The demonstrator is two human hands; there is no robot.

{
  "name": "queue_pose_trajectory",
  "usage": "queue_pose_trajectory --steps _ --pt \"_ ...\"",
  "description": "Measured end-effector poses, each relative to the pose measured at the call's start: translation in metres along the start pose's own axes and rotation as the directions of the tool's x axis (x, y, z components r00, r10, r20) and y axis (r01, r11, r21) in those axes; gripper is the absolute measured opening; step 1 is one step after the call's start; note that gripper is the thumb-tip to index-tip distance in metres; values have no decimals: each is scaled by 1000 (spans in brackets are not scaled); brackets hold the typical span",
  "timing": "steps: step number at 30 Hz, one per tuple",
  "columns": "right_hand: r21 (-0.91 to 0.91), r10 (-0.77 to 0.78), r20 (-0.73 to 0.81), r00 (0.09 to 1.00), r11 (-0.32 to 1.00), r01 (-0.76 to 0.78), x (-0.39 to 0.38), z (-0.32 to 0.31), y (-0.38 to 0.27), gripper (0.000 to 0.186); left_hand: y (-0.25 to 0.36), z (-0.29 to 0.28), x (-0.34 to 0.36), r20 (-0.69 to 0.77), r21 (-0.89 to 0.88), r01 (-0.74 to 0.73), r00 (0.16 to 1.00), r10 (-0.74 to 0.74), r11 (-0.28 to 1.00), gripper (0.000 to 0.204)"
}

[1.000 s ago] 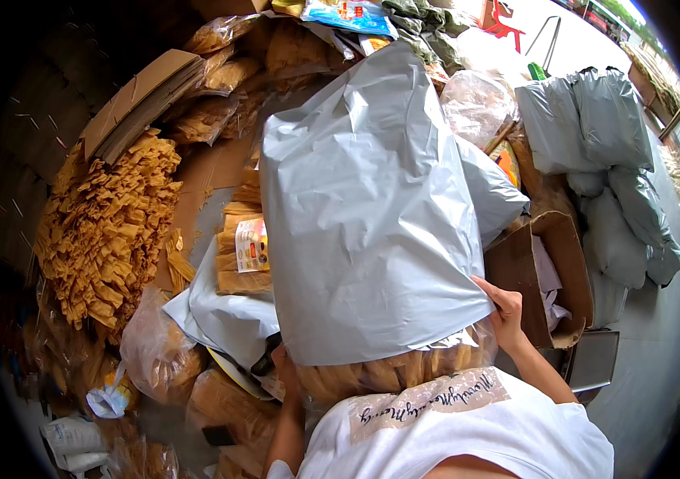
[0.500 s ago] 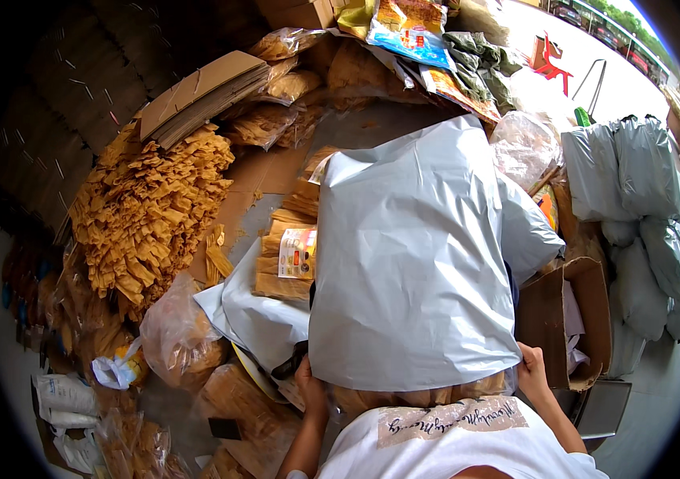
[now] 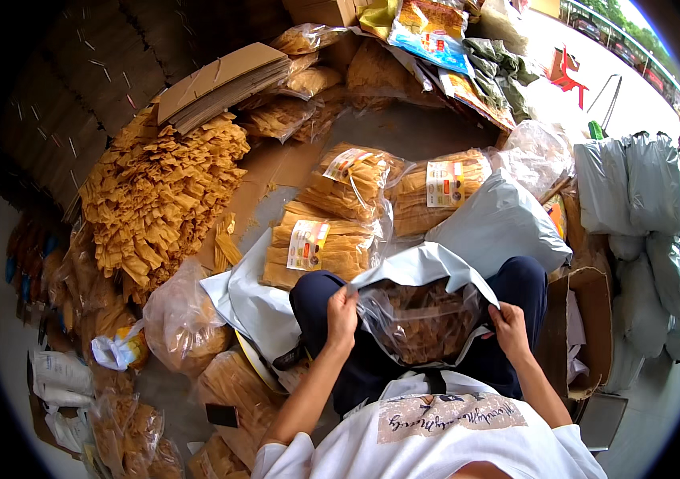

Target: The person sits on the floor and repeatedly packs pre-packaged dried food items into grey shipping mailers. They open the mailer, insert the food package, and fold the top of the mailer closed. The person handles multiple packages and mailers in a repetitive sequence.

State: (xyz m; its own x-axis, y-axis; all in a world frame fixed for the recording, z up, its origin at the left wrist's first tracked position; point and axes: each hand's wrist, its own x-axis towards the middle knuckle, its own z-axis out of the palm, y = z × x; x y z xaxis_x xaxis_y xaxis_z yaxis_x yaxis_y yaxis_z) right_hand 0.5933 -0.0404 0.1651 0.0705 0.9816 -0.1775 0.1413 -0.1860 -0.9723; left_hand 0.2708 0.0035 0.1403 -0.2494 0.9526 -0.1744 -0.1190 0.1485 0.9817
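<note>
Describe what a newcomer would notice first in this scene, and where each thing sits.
At centre, the left hand and right hand grip the mouth of a grey mailer bag holding a clear packet of brown strips. A big heap of yellow dried strips fills the left.

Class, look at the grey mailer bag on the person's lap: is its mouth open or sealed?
Open. Both hands, left hand and right hand, spread the grey mailer bag apart, showing a clear packet inside.
</note>
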Motion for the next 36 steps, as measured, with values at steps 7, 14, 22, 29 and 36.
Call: queue_pose_trajectory --steps 7,14,22,29,36 --pt "-18 -286 16 958 958 286 -28 -11 -52 40 70 4 96 93 302 -424 905 416 854 20" --pt "-274 -128 556 821 905 327 -58 11 -40 46 30 18 151 323 695 -523 840 435 494 13" --pt "-295 -134 818 559 737 608 -58 15 -67 35 65 75 136 496 516 -646 761 418 563 10" --pt "-245 -448 625 640 665 705 15 50 -130 16 67 88 139 595 596 -654 749 291 466 13" --pt "-576 -470 634 614 244 781 135 129 -39 38 59 75 147 565 552 -667 741 364 501 8"
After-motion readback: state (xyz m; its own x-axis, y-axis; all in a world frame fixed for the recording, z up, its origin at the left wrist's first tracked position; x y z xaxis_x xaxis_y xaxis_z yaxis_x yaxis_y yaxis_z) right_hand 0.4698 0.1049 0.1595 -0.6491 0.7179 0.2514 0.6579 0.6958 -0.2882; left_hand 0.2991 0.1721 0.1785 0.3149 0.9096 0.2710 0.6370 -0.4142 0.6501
